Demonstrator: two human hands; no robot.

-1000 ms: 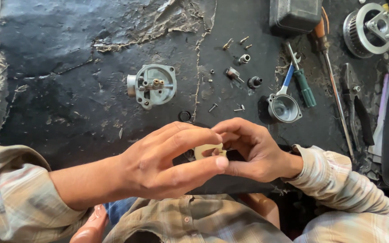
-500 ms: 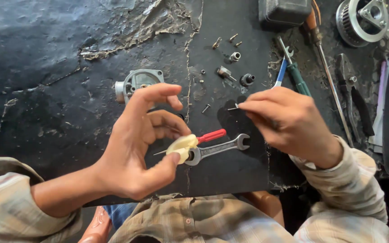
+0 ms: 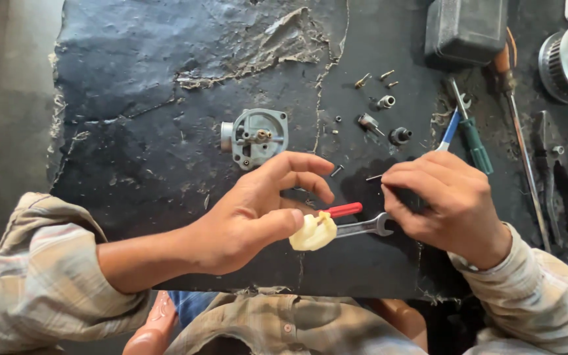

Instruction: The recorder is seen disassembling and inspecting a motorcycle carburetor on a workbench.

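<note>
One head camera looks steeply down (close) at the black mat.

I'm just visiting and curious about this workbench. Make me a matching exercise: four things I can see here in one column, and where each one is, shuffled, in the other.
Things:
1. cream plastic float
2. thin metal pin
3. grey carburetor body
4. open-end wrench

Places:
A. lying on the black mat beyond the left hand
B. pinched in the right hand fingers
C. held between the left thumb and fingers
D. flat on the mat between the two hands, beside a red handle

Pairs: 1-C, 2-B, 3-A, 4-D
</note>
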